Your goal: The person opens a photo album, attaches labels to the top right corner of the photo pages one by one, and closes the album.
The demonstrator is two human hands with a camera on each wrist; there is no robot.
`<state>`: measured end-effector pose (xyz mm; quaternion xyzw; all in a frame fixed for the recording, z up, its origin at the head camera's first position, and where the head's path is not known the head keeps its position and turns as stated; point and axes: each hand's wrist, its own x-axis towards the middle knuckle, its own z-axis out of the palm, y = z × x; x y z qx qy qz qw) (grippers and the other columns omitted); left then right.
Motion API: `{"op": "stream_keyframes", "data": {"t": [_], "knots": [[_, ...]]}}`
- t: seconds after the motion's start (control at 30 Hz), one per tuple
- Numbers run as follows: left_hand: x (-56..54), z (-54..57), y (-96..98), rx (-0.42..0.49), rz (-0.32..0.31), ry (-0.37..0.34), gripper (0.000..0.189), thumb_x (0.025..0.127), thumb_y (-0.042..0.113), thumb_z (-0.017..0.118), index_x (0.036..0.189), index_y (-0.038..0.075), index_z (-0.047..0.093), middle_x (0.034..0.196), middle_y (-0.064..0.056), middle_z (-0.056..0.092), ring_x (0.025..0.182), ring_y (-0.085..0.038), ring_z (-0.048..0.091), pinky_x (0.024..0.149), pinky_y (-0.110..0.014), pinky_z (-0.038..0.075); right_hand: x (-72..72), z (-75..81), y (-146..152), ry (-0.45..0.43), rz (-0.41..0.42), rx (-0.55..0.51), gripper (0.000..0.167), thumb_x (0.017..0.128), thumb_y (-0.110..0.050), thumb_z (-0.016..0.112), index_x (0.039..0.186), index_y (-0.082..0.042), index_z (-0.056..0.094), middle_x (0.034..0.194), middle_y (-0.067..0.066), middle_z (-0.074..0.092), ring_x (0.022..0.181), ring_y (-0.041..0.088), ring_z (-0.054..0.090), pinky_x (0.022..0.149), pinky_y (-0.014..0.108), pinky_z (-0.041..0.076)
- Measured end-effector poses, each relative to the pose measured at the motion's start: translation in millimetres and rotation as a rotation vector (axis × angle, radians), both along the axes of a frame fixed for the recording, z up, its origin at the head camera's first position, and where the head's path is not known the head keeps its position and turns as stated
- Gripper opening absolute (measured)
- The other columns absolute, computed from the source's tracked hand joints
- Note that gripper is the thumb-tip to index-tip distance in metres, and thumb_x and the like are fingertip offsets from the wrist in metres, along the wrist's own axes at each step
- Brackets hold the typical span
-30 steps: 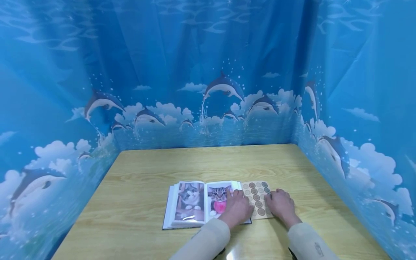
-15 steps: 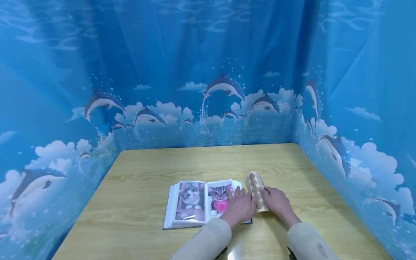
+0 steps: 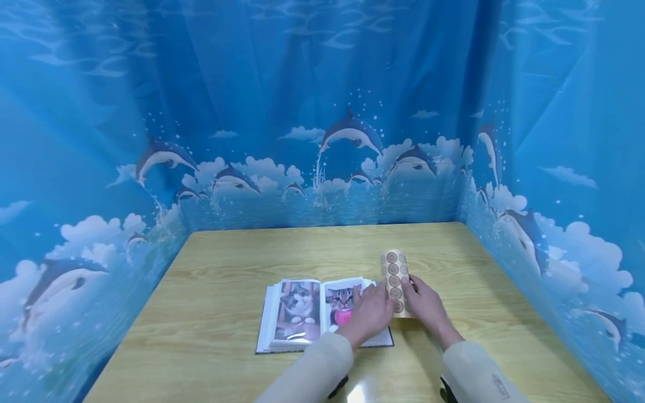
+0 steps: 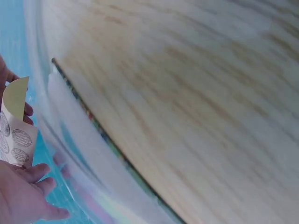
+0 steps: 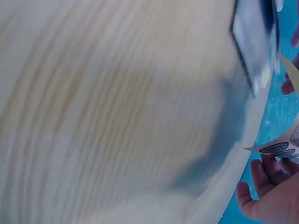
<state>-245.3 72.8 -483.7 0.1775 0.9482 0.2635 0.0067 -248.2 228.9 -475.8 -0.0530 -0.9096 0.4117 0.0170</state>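
Note:
A beige sheet of round brown stickers (image 3: 395, 268) is raised and bent lengthwise between my two hands. My right hand (image 3: 427, 305) grips its right side, thumb on the printed face and fingers behind. At its lower left edge my left hand (image 3: 370, 310) pinches it, the other fingers spread over the album's right page. The photo album (image 3: 297, 345) lies open, showing cat pictures. In the left wrist view the sticker sheet (image 4: 21, 140) curls above my left hand (image 4: 21, 193). The right wrist view has my right hand (image 5: 275, 198) under the sheet's corner.
The wooden table (image 3: 221, 268) extends around the album and beyond the sheet. A blue curtain (image 3: 277, 196) printed with dolphins and clouds surrounds its back and sides.
The sticker sheet went from lying flat beside the album to raised and bent, tilting upward. My right hand shifted slightly left and up with it; the album stayed put.

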Motion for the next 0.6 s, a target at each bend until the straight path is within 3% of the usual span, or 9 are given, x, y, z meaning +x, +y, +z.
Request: {"op": "stream_keyframes", "data": {"t": [0.13,0.27,0.4,0.6], "knots": [[-2.4,6.7,-11.0,0.095,0.008,-0.022,0.058,0.105,0.041,0.035,0.152,0.007,0.037,0.149,-0.011,0.047,0.139,-0.030,0.040,0.118,-0.056,0.016,-1.6,2.6,-8.3,0.002,-0.026,-0.059,0.072,0.104,-0.054,0.034,0.149,0.003,0.036,0.144,0.028,0.046,0.133,0.050,0.040,0.110,0.062,0.030],[-3.3,13.8,-27.1,0.198,-0.012,-0.035,0.055,0.104,0.032,0.043,0.150,0.002,0.039,0.145,-0.015,0.051,0.134,-0.032,0.046,0.115,-0.049,0.030,-2.1,4.9,-17.6,-0.004,-0.053,-0.117,0.070,0.104,-0.051,0.038,0.149,0.003,0.037,0.140,0.029,0.050,0.129,0.047,0.046,0.109,0.060,0.033],[-4.5,15.0,-43.1,0.259,-0.047,-0.013,0.054,0.101,0.023,0.049,0.148,-0.003,0.040,0.138,-0.020,0.055,0.125,-0.031,0.055,0.108,-0.044,0.042,-2.1,6.3,-26.8,-0.009,-0.073,-0.195,0.068,0.103,-0.048,0.044,0.148,0.003,0.038,0.136,0.029,0.053,0.123,0.044,0.051,0.107,0.057,0.037],[-6.8,10.7,-63.1,0.318,-0.043,0.055,0.050,0.098,0.018,0.054,0.143,-0.004,0.047,0.132,-0.020,0.060,0.121,-0.032,0.058,0.105,-0.043,0.045,-4.2,6.1,-40.7,0.004,-0.071,-0.232,0.067,0.103,-0.045,0.048,0.147,0.004,0.039,0.132,0.028,0.056,0.118,0.040,0.055,0.104,0.054,0.041]]}}
